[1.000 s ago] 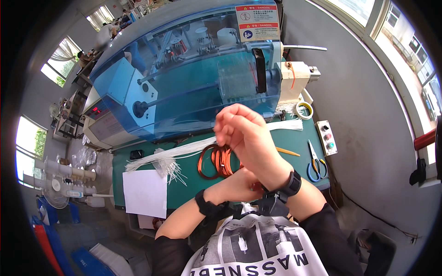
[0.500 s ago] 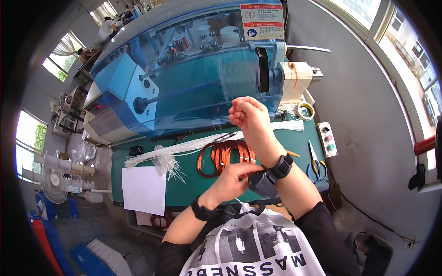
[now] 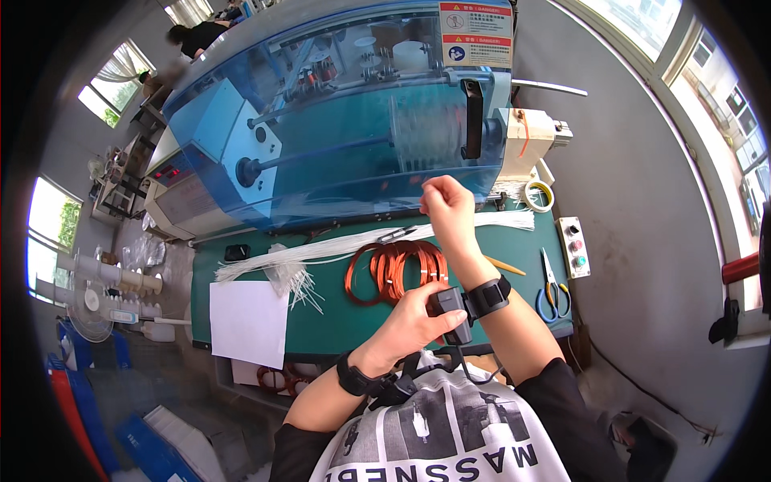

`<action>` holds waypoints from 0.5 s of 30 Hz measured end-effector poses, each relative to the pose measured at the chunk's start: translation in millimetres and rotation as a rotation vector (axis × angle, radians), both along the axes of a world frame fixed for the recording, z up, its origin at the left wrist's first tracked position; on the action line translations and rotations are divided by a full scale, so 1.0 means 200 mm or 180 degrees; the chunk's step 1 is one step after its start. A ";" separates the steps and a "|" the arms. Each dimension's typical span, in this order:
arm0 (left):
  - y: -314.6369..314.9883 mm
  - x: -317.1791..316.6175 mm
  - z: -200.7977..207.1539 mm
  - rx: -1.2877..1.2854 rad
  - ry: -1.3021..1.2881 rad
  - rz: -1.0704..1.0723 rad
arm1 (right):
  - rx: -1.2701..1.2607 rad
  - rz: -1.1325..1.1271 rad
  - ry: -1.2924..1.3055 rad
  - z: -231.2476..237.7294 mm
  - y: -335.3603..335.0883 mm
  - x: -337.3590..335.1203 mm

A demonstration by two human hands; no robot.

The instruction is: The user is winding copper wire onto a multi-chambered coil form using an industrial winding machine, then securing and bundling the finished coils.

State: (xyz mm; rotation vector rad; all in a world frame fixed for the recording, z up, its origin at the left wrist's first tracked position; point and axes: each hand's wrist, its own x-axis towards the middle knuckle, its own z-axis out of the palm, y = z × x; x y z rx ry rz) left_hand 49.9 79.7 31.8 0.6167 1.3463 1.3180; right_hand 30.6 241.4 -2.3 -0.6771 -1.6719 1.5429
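My left hand (image 3: 409, 320) grips a small black box-shaped device (image 3: 451, 312) beside my right wrist, thumb on its near side. A black strap (image 3: 488, 296) goes round that wrist, and the device sits against it. My right hand (image 3: 450, 206) is raised in front of the machine's blue see-through cover (image 3: 337, 173), fingers curled into a loose fist with nothing showing in it. Just beyond my left hand, coils of copper-coloured wire (image 3: 388, 271) lie on the green tabletop (image 3: 333, 333). Behind them stretches a bundle of thin white strips (image 3: 337, 248).
A white sheet (image 3: 250, 323) and a clear plastic bag (image 3: 286, 269) lie to the left. At right are scissors (image 3: 549, 281), blue-handled pliers (image 3: 562, 301), a tape roll (image 3: 538, 197) and a button box (image 3: 573, 247). A person (image 3: 198, 38) is far off at upper left.
The black device has turned upward and my left thumb now lies across it. My right hand has moved slightly right, its fingers curled tighter. The view has shifted a little.
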 end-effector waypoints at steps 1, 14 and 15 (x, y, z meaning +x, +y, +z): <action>0.01 0.01 0.01 0.0002 0.0000 0.0025 | -0.1184 0.0048 0.0283 -0.01 0.02 -0.02; 0.03 0.06 0.02 0.0641 0.0658 0.0550 | -0.3527 -0.0099 0.1431 -0.06 0.28 0.05; 0.05 0.08 0.05 0.0588 0.1015 0.0441 | -0.3352 -0.0182 0.1452 -0.07 0.28 0.05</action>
